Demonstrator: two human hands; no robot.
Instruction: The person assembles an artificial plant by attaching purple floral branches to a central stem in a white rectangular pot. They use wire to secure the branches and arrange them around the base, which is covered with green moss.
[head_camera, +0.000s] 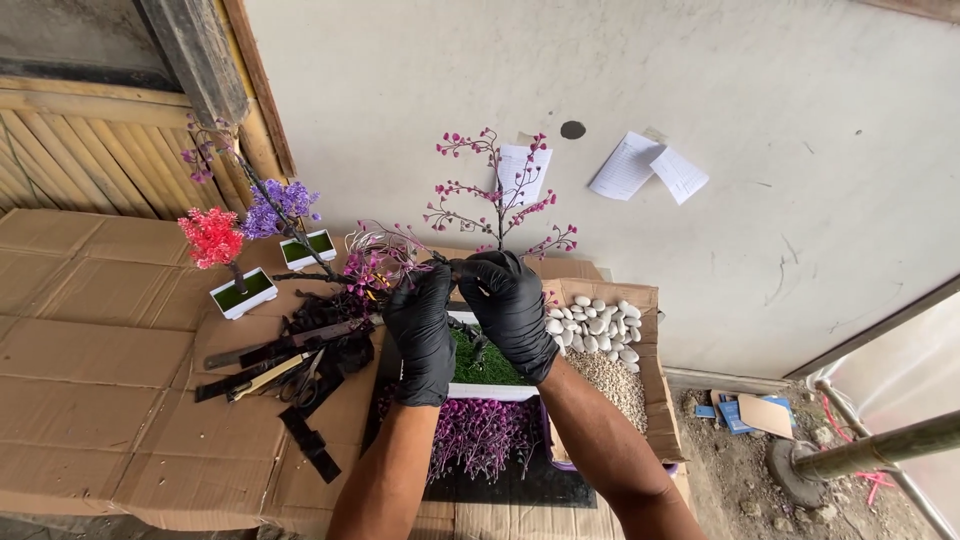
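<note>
On flattened cardboard (90, 330) against a pale wall (700, 90), gloved left hand (422, 325) and right hand (510, 300) pinch a wire tree (497, 195) rising from a white pot (495, 392) of green moss; a box (655, 400) alongside holds white pebbles (598, 327).

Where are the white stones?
In the head view, the white stones lie in a cardboard box, just right of the right hand.

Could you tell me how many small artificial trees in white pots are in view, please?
3: a red tree and a purple tree at the left, and a pink tree behind both gloved hands. More could be hidden.
</note>
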